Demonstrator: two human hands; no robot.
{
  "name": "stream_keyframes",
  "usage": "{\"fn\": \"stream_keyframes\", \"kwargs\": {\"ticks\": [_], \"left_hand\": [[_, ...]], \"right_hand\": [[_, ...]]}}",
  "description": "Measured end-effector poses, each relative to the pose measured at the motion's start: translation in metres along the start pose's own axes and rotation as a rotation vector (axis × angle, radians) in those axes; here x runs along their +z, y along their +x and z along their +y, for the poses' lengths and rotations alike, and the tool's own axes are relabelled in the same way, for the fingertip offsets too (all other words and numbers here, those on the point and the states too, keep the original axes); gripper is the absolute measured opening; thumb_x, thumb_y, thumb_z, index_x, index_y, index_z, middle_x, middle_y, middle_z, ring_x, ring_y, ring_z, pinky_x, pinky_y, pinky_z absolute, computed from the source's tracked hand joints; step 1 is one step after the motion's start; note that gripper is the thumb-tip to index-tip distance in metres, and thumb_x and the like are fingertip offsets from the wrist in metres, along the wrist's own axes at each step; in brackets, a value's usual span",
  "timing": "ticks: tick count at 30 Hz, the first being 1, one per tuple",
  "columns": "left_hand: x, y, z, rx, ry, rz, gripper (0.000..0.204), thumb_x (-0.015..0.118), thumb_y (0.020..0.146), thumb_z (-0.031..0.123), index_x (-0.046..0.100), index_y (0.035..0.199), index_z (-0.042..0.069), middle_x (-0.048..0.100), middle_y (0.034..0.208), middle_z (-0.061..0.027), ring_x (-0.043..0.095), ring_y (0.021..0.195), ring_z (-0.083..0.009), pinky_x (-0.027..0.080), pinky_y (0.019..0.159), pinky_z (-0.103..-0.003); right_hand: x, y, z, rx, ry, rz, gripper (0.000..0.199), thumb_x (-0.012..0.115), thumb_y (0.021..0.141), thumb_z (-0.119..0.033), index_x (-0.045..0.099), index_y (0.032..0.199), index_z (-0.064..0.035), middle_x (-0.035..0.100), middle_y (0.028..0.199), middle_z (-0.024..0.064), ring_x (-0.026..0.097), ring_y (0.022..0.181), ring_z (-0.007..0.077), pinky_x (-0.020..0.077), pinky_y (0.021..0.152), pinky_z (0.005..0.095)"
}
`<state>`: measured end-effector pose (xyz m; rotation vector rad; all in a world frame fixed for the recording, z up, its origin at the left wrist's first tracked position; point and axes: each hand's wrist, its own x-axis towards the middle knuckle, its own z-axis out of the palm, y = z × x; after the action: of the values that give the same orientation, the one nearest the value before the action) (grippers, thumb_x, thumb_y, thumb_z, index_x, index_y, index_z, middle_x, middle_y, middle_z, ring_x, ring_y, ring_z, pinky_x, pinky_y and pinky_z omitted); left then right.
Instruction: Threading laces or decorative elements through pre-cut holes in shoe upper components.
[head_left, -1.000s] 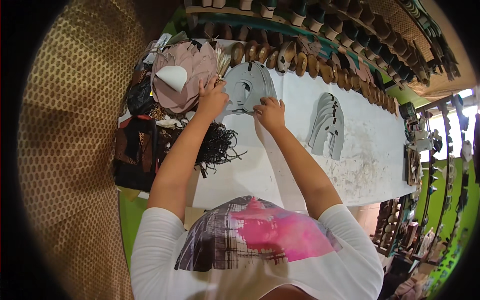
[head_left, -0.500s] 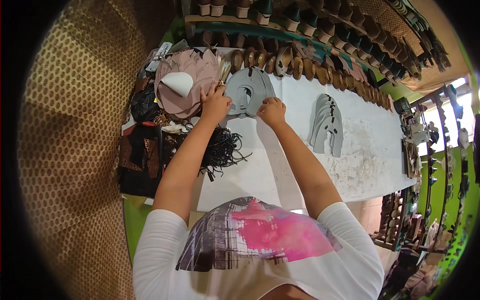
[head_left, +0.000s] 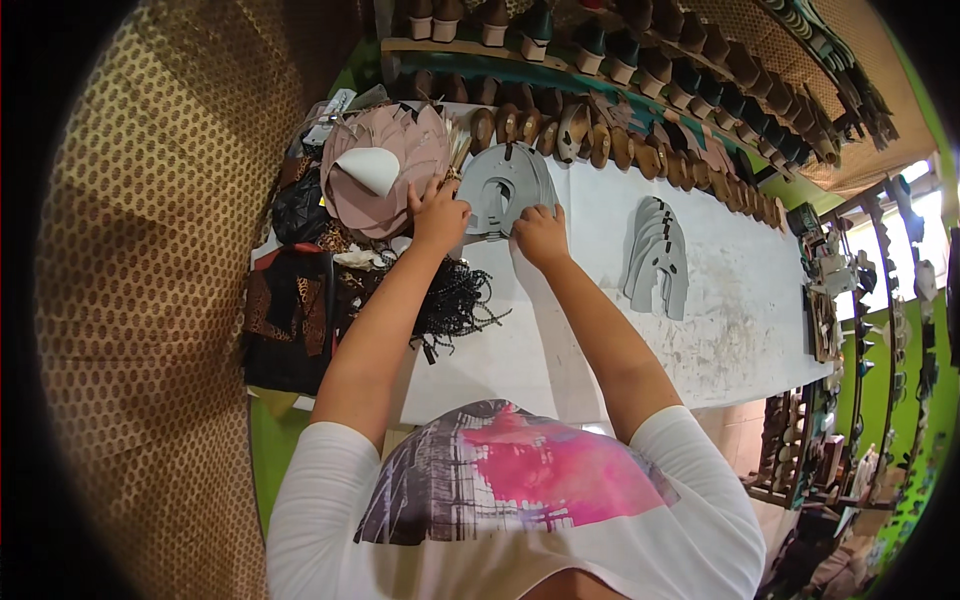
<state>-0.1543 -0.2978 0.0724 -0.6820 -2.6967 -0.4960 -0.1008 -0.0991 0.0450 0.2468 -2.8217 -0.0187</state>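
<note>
A stack of grey horseshoe-shaped shoe upper pieces (head_left: 535,180) lies on the white-covered table between my hands. My right hand (head_left: 541,236) has its fingers curled at the near right edge of this stack, gripping a piece there. My left hand (head_left: 438,216) is at the stack's left side, fingers spread, its fingertips near the edge of a big pile of dusty-pink cut pieces (head_left: 405,140). A white piece (head_left: 367,171) curls on top of that pile. Farther right, a fanned row of similar grey pieces (head_left: 652,262) rests on the table.
Black beaded strands (head_left: 460,300) and leopard-print and black material (head_left: 290,310) lie at the table's left. Wooden shoe lasts (head_left: 600,145) line the back edge, below a shelf of more lasts (head_left: 535,45). Racks (head_left: 870,330) stand at the right beyond the table (head_left: 740,300).
The whole view has shifted slightly. Both hands stay at the grey stack, with the right fingers a little more bunched at its near edge. The fanned grey pieces have not moved.
</note>
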Motion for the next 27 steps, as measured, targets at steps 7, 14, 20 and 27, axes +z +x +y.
{"fn": "stream_keyframes", "kwargs": {"ticks": [7, 14, 20, 27], "left_hand": [[-0.002, -0.002, -0.001, 0.001, 0.017, 0.004, 0.004, 0.069, 0.07, 0.022, 0.071, 0.073, 0.023, 0.055, 0.118, 0.0013, 0.038, 0.122, -0.024, 0.01, 0.102, -0.06], [-0.004, -0.003, 0.003, 0.019, -0.006, 0.062, 0.005, 0.07, 0.07, 0.022, 0.071, 0.075, 0.022, 0.055, 0.117, 0.0015, 0.038, 0.121, -0.0244, 0.01, 0.102, -0.061], [-0.01, -0.008, 0.016, -0.023, -0.036, 0.079, 0.006, 0.071, 0.069, 0.022, 0.071, 0.074, 0.023, 0.056, 0.115, 0.0019, 0.039, 0.121, -0.0244, 0.013, 0.102, -0.061], [-0.015, -0.02, 0.025, -0.114, -0.045, 0.046, 0.004, 0.07, 0.07, 0.022, 0.071, 0.074, 0.022, 0.055, 0.116, -0.0001, 0.037, 0.121, -0.0263, 0.012, 0.102, -0.061]], "right_hand": [[-0.001, 0.002, 0.008, -0.07, 0.078, -0.082, 0.009, 0.056, 0.077, -0.018, 0.065, 0.078, -0.015, 0.06, 0.09, 0.0029, 0.056, 0.094, 0.0214, 0.0325, 0.097, 0.0494], [-0.002, 0.003, 0.013, -0.097, -0.038, -0.006, 0.012, 0.056, 0.079, -0.02, 0.063, 0.073, -0.0125, 0.063, 0.085, 0.0046, 0.059, 0.088, 0.0217, 0.0353, 0.094, 0.045], [-0.02, 0.006, 0.024, -0.014, 0.312, -0.102, 0.021, 0.064, 0.078, -0.026, 0.063, 0.071, -0.006, 0.063, 0.073, 0.0112, 0.06, 0.078, 0.0273, 0.0443, 0.072, 0.0393], [-0.023, -0.001, 0.034, 0.228, 0.813, -0.156, 0.029, 0.063, 0.08, -0.028, 0.061, 0.077, 0.0009, 0.062, 0.076, 0.0166, 0.057, 0.074, 0.0345, 0.0445, 0.067, 0.0404]]}}
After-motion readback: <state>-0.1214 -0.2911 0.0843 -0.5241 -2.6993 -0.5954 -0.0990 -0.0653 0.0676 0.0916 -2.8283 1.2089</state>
